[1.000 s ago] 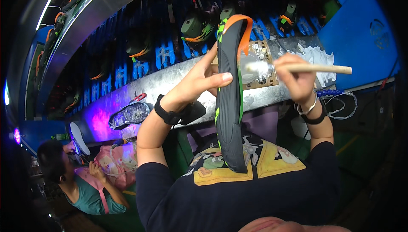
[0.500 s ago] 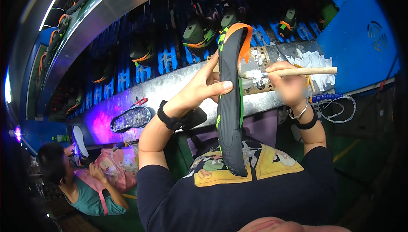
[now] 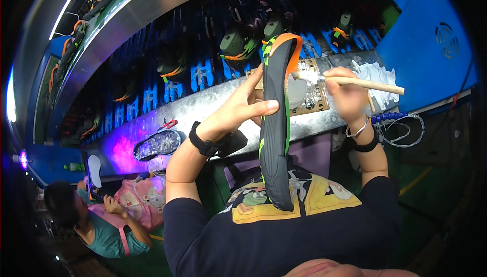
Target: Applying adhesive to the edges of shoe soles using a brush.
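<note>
My left hand (image 3: 242,108) grips a dark grey shoe (image 3: 275,125) with an orange heel-end strip and green edging, standing on end and seen from its side. Its thumb presses the near side; the other fingers are partly hidden behind the shoe. Pinched in my right hand (image 3: 349,99) is a brush (image 3: 378,84) with a light wooden handle. The pale bristles come close to the shoe's right edge, by the orange part; whether they touch it I cannot tell. Behind the shoe, a round whitish translucent container (image 3: 300,97) rests on printed cardboard (image 3: 320,97).
A metal ledge (image 3: 218,94) runs before a rack with several shoes (image 3: 237,43) on blue holders. A sole-shaped piece (image 3: 157,144) and a red-handled tool (image 3: 169,124) lie left. Crumpled white cloth (image 3: 378,77) and blue hose (image 3: 385,117) are right. Another person (image 3: 106,226) sits lower left.
The brush and my right fingers have shifted upward, bringing the bristles nearer the orange part of the shoe. My left hand keeps its hold. The other person's pale-soled shoe has tilted more upright.
</note>
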`<state>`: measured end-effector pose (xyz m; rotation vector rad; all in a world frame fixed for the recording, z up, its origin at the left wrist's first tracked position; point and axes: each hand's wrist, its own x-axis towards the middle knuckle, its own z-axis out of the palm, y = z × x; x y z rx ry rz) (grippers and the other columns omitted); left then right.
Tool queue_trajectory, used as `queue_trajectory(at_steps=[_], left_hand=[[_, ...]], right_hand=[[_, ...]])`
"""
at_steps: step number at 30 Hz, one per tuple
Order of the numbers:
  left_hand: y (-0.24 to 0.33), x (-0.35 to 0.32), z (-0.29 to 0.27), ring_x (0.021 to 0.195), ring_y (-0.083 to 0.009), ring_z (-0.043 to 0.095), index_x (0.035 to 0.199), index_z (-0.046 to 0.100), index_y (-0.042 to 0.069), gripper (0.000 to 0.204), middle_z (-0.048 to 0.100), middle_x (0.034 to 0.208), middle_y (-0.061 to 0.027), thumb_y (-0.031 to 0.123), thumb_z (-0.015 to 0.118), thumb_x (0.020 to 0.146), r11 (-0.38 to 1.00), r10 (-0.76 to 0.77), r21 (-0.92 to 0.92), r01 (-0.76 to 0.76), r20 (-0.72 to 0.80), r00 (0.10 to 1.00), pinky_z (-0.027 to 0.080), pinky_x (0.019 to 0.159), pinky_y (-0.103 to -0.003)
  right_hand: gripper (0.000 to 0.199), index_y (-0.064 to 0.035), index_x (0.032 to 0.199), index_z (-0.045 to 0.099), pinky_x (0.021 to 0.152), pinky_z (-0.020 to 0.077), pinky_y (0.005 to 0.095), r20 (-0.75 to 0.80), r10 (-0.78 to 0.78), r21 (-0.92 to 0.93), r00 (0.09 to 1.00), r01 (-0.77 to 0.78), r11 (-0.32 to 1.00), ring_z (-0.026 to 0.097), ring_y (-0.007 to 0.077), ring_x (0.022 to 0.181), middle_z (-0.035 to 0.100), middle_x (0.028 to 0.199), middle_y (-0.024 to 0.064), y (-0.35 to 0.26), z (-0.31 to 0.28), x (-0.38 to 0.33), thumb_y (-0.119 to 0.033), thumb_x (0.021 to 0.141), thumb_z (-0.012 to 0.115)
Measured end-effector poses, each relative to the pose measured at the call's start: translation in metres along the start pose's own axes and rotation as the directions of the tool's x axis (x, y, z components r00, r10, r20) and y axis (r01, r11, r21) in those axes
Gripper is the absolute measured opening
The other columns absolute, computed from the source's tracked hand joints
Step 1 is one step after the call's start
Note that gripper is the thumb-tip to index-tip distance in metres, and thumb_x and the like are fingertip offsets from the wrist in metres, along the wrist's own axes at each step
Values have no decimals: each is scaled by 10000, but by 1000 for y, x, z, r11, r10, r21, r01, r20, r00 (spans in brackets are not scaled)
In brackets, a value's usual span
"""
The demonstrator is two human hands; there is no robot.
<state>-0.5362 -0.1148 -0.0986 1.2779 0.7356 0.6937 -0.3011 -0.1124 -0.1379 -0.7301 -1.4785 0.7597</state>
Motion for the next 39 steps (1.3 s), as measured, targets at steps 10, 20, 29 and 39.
queue_trajectory(at_steps=[10, 20, 29, 39], left_hand=[[-8, 3, -5, 732, -189, 598, 1349, -16, 72, 906, 551, 971, -183, 212, 635, 734, 1000, -9, -25, 11, 85, 996, 505, 521, -260], [-10, 5, -6, 706, -185, 598, 1343, -49, 53, 922, 556, 952, -189, 204, 632, 740, 999, -34, -2, 34, 74, 997, 501, 512, -256], [-3, 13, 1, 732, -185, 593, 1344, -48, 56, 923, 554, 944, -174, 216, 634, 743, 999, -27, 25, 25, 93, 995, 501, 512, -254], [-8, 23, 0, 741, -183, 596, 1354, -3, 96, 898, 556, 962, -168, 256, 632, 740, 995, -98, 20, 97, 51, 994, 505, 507, -253]], right_hand=[[60, 14, 793, 568, 551, 409, 229, 189, -107, -167, 976, 140, 976, 525, 134, 630, 577, 756, 83, -5, -7, 4, 16, 734, 576], [63, 17, 795, 558, 537, 403, 240, 344, -126, -156, 931, 189, 970, 509, 141, 613, 565, 745, 80, -8, -11, 15, 13, 735, 579], [64, 5, 813, 563, 509, 372, 204, 60, -175, -214, 983, 184, 959, 471, 96, 591, 554, 751, 55, 14, -13, 16, -2, 751, 577], [97, -16, 846, 570, 606, 436, 234, 353, 61, -79, 934, -36, 996, 556, 151, 704, 586, 830, 73, -4, -27, -3, -12, 750, 584]])
